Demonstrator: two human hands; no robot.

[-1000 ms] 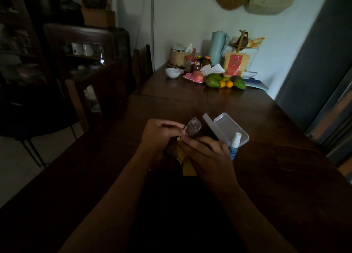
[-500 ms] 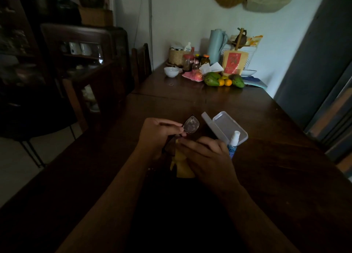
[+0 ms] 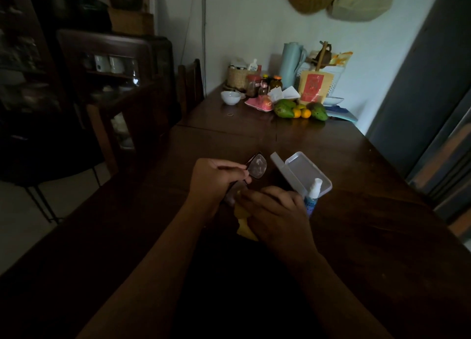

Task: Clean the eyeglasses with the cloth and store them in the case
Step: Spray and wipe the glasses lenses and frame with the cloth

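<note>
Left hand (image 3: 211, 180) grips the eyeglasses (image 3: 256, 169) by the frame, fingers curled round it. One lens sticks out past the knuckles, tilted toward the camera. Right hand (image 3: 277, 211) pinches the yellow cloth (image 3: 244, 227) against the nearer lens, which is mostly hidden. The rest of the cloth hangs crumpled under the palm. Both hands are held together at the middle of the table (image 3: 369, 249); can't tell whether they rest on it.

Case (image 3: 304, 171) sits on the wood just right of the glasses, lid swung open. It's translucent plastic, rectangular with rounded corners. Spray bottle (image 3: 313, 197) stands upright at the case's near corner, beside the right hand's knuckles. It has a white nozzle and a blue label; contact with the hand is unclear.

Room:
- A strip of open wood runs from the case to the far-end clutter, with a seam line across the top about halfway.
- A wide stretch of tabletop lies right of the case, out to the right edge.
- The left edge runs diagonally, with a wooden chair (image 3: 142, 124) pushed up near it.

Far end, well apart from the hands: a small white bowl (image 3: 230, 97), green and orange fruit (image 3: 299, 110), jars (image 3: 265, 85) and a woven basket (image 3: 237, 77).

The tabletop is dark, smooth wood with a dull sheen. Low light, so fine detail on the frame is lost.
</note>
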